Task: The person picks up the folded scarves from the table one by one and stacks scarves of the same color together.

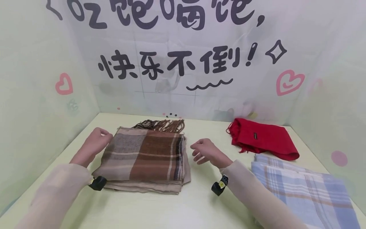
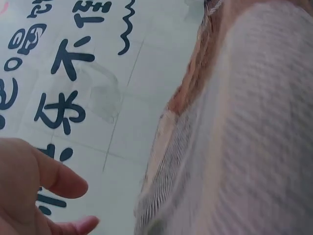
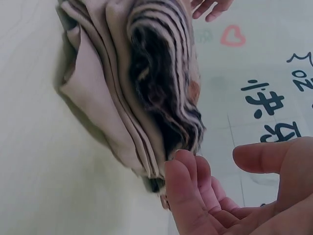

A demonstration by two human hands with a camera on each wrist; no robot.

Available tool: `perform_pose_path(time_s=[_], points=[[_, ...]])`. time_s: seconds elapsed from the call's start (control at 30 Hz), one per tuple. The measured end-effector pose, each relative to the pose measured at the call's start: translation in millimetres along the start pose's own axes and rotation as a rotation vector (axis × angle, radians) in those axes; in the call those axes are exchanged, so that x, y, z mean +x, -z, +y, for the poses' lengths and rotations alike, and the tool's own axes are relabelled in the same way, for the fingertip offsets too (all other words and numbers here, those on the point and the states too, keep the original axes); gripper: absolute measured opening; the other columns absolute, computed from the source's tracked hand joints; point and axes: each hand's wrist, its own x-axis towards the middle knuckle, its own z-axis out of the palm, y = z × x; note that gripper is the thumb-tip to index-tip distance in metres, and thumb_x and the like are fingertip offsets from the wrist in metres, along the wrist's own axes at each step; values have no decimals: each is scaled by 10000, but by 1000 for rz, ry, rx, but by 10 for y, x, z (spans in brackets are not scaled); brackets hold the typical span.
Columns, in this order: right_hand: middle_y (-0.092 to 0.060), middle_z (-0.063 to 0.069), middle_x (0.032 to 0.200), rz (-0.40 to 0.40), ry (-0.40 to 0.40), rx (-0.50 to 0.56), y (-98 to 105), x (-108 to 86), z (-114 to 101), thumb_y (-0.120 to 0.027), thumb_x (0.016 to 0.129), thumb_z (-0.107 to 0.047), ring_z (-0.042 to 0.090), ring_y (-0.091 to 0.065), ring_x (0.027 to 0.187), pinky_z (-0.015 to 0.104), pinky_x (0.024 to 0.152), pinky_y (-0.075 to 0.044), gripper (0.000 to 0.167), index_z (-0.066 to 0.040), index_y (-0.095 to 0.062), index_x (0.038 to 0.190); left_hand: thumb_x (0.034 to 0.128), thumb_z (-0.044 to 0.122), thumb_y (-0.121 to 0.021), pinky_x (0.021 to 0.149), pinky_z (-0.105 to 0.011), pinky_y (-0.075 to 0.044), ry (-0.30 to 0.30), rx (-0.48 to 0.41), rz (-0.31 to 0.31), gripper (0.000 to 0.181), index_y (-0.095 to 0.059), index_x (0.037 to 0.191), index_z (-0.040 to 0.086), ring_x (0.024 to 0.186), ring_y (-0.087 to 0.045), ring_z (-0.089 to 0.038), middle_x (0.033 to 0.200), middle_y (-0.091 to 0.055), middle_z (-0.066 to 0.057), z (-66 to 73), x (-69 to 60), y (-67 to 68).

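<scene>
Head view: the plaid scarf [image 1: 155,156] lies folded on the counter [image 1: 143,208] between left hand [image 1: 97,141] and right hand [image 1: 208,153]. Left wrist: hand relaxed, holding nothing. Right wrist: likewise released, near stacked layers [image 3: 115,93] (gripping only some could unfold them).

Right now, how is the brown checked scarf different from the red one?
The brown checked scarf has squares and stripes; the red scarf is plain, with a small dark label. The brown one lies between the left hand and right hand; the red one lies farther right. The brown pile looks bigger than the red one. Both are folded, with fringe showing.
</scene>
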Motion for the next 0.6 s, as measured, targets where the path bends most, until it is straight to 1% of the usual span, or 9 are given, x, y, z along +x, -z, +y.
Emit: perform_pose_path(time_s=[0.03,0.13,0.17,0.23,0.37,0.43,0.53,0.6], points=[[-638,230,1020,2,-3,0,39,-2,-4,-521,946,-207,202,-648,723,366,673,-569,343,66,-548,1152,934,219,-348,768,-427,-388,-3,-11,19,460,-319,1239,-125,1026,-406,-374,1230,-374,-300,44,1,-22],[-622,249,1063,8,-11,0,156,-15,-8,-520,949,-208,211,-651,744,365,687,-568,366,71,-527,1186,932,228,-354,753,-407,-399,-10,-39,64,476,-324,1276,-101,1038,-434,-373,1246,-394,-289,175,20,-94],[-617,256,1076,11,-12,-1,197,-20,-6,-518,949,-210,218,-652,752,365,691,-568,373,74,-520,1191,935,228,-361,761,-409,-402,-17,-50,73,471,-332,1275,-96,1050,-439,-375,1250,-398,-288,216,30,-117],[-605,268,1098,13,-8,-14,277,-34,-6,-508,953,-218,257,-660,791,370,706,-568,392,80,-501,1208,933,207,-372,785,-413,-404,-40,-78,72,450,-346,1264,-97,1071,-444,-376,1258,-402,-287,295,50,-164],[-582,272,1140,27,-8,-26,429,-62,-1,-503,957,-239,334,-653,906,381,751,-564,403,63,-476,1223,935,175,-381,841,-400,-415,-74,-140,17,434,-357,1262,-109,1115,-480,-387,1297,-397,-289,448,95,-260],[-575,264,1144,33,-6,-31,494,-79,4,-504,957,-251,363,-641,956,390,771,-559,417,56,-463,1236,931,168,-374,854,-390,-428,-69,-181,-20,445,-347,1281,-107,1135,-494,-387,1320,-392,-281,532,103,-318],[-569,258,1148,46,-4,-41,576,-94,15,-506,955,-259,370,-635,969,400,784,-555,435,54,-452,1252,922,165,-357,854,-378,-442,-56,-232,-70,460,-332,1306,-88,1138,-501,-365,1329,-394,-254,647,105,-402],[-567,258,1157,53,-8,-52,618,-96,22,-505,956,-265,366,-634,970,403,788,-554,450,55,-446,1267,925,163,-355,835,-360,-437,-50,-254,-91,435,-340,1291,-70,1098,-502,-326,1281,-421,-219,711,102,-457]])
